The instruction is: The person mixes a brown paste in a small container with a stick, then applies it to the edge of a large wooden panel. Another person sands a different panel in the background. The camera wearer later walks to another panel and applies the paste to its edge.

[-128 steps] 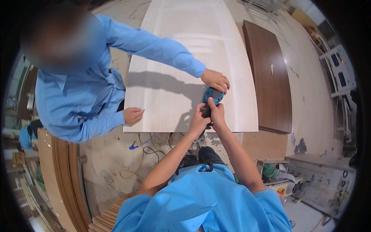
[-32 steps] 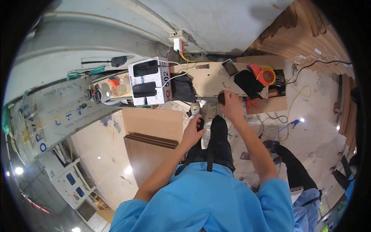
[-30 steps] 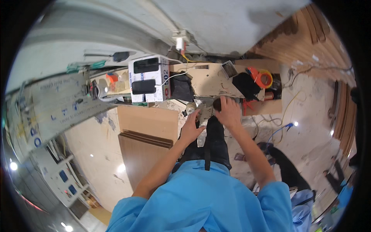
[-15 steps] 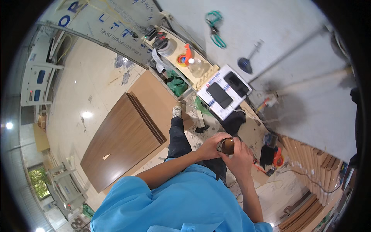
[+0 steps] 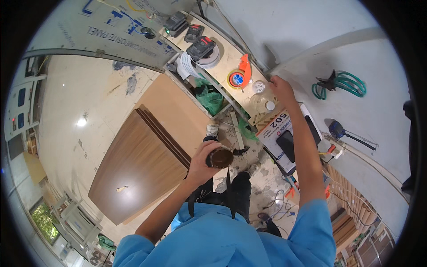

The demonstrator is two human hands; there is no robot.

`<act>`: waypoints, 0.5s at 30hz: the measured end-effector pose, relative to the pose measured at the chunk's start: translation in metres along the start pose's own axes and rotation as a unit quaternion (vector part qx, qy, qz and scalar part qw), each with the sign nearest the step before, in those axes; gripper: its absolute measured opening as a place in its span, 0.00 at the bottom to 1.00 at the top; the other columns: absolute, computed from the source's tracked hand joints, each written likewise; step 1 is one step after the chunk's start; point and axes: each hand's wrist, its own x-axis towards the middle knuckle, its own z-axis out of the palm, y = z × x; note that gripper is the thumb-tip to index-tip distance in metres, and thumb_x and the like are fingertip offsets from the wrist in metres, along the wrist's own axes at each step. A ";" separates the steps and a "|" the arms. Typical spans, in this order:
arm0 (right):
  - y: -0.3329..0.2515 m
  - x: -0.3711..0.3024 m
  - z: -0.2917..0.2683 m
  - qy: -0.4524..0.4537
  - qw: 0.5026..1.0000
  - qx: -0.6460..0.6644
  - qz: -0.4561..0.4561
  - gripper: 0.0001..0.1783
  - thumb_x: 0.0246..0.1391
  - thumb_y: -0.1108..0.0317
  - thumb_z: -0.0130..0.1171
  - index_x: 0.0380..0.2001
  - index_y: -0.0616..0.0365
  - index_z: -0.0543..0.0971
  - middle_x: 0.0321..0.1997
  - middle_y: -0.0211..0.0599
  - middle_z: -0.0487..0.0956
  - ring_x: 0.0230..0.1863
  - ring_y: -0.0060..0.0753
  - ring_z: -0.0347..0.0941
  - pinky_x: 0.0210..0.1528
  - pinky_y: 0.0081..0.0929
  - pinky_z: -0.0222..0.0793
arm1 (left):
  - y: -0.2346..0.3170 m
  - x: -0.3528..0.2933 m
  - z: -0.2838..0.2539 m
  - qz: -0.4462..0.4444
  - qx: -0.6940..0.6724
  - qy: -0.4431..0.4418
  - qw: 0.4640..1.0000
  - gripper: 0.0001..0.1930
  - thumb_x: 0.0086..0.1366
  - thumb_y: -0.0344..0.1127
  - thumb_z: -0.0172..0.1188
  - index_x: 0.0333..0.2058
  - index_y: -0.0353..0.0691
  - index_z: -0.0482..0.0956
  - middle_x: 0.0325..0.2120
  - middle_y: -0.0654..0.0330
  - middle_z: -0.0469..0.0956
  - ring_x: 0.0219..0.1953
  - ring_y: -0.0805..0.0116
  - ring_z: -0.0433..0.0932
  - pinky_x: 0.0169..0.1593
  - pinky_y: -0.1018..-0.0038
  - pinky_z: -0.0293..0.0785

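My left hand (image 5: 202, 160) is wrapped round an open round can (image 5: 221, 157) with brown inside, held in front of my body. Its mouth faces up toward me. My right arm reaches out over the narrow wooden shelf (image 5: 231, 53). There my right hand (image 5: 283, 90) has its fingers curled together at the shelf's wall side; whatever they hold is too small or hidden to make out. Close by that hand are a clear bottle (image 5: 260, 104) with a white cap and another white round lid (image 5: 258, 86). An orange tape dispenser (image 5: 245, 65) with a tape roll (image 5: 236, 79) lies just left of them.
Black battery packs (image 5: 201, 47) stand farther along the shelf. Dark phones (image 5: 285, 146) rest on a white box beneath my right forearm. Curved brown wood panels (image 5: 138, 173) lie stacked on cardboard at left. Green cable (image 5: 349, 84) and a blue-black tool (image 5: 336, 129) are at right.
My right hand has left the can and reached up to the shelf. The left hand keeps the can, now farther left in view. The view has shifted, and the shelf appears nearer.
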 end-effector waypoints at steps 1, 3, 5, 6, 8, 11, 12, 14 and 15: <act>0.006 0.012 0.014 -0.020 0.999 -0.039 -0.013 0.17 0.65 0.55 0.64 0.45 0.58 0.84 0.45 0.47 0.87 0.49 0.52 0.85 0.52 0.47 0.78 | -0.005 0.000 -0.009 -0.030 -0.002 0.003 1.000 0.37 0.47 0.23 0.81 0.58 0.43 0.78 0.58 0.52 0.76 0.60 0.52 0.79 0.63 0.64 0.76; 0.011 0.039 0.039 -0.072 0.988 -0.136 0.002 0.18 0.63 0.54 0.65 0.44 0.57 0.85 0.46 0.47 0.87 0.51 0.54 0.84 0.53 0.50 0.79 | -0.015 0.002 -0.020 -0.022 0.013 0.002 1.000 0.37 0.48 0.25 0.82 0.58 0.43 0.77 0.57 0.51 0.77 0.59 0.52 0.79 0.62 0.63 0.76; 0.017 0.050 0.054 -0.104 0.979 -0.176 -0.012 0.16 0.61 0.54 0.66 0.44 0.54 0.85 0.47 0.45 0.87 0.51 0.52 0.84 0.53 0.50 0.79 | -0.021 -0.001 -0.030 -0.027 -0.008 -0.003 1.000 0.37 0.48 0.26 0.82 0.58 0.42 0.77 0.56 0.51 0.77 0.59 0.51 0.79 0.62 0.63 0.76; 0.017 0.055 0.059 -0.117 0.973 -0.197 -0.022 0.16 0.60 0.55 0.67 0.44 0.53 0.86 0.47 0.44 0.87 0.51 0.51 0.84 0.53 0.51 0.79 | -0.023 -0.002 -0.033 -0.006 0.004 0.000 1.000 0.37 0.48 0.27 0.83 0.58 0.42 0.77 0.57 0.49 0.77 0.59 0.49 0.79 0.61 0.61 0.77; 0.018 0.060 0.065 -0.109 0.959 -0.258 -0.046 0.14 0.59 0.56 0.66 0.43 0.52 0.86 0.46 0.43 0.87 0.50 0.51 0.84 0.53 0.51 0.80 | -0.024 -0.006 -0.036 -0.016 0.019 -0.004 1.000 0.36 0.48 0.27 0.81 0.58 0.43 0.77 0.57 0.50 0.76 0.59 0.49 0.79 0.61 0.61 0.77; 0.019 0.060 0.068 -0.083 0.957 -0.268 -0.072 0.12 0.58 0.59 0.65 0.41 0.51 0.86 0.44 0.43 0.87 0.49 0.50 0.84 0.51 0.51 0.80 | -0.024 -0.008 -0.035 -0.012 -0.015 -0.009 1.000 0.36 0.49 0.28 0.80 0.59 0.43 0.78 0.58 0.51 0.76 0.60 0.49 0.79 0.62 0.61 0.77; 0.020 0.059 0.068 -0.097 0.957 -0.269 -0.054 0.11 0.58 0.61 0.65 0.41 0.51 0.86 0.43 0.42 0.87 0.49 0.50 0.84 0.51 0.52 0.80 | -0.026 -0.007 -0.035 -0.022 -0.007 -0.013 1.000 0.37 0.48 0.28 0.82 0.59 0.43 0.78 0.57 0.51 0.77 0.60 0.49 0.79 0.63 0.61 0.77; 0.024 0.055 0.064 -0.068 0.967 -0.236 -0.072 0.09 0.57 0.63 0.63 0.39 0.52 0.86 0.42 0.42 0.87 0.49 0.52 0.84 0.50 0.51 0.80 | -0.027 -0.009 -0.033 -0.002 0.012 -0.013 1.000 0.37 0.48 0.27 0.83 0.58 0.43 0.77 0.57 0.50 0.78 0.60 0.49 0.79 0.63 0.62 0.77; 0.026 0.051 0.061 -0.074 0.970 -0.223 -0.064 0.09 0.56 0.64 0.62 0.38 0.53 0.86 0.41 0.42 0.87 0.49 0.52 0.84 0.49 0.51 0.80 | -0.029 -0.008 -0.031 0.029 0.023 -0.004 0.999 0.37 0.48 0.26 0.82 0.58 0.43 0.78 0.57 0.50 0.78 0.60 0.50 0.79 0.63 0.62 0.77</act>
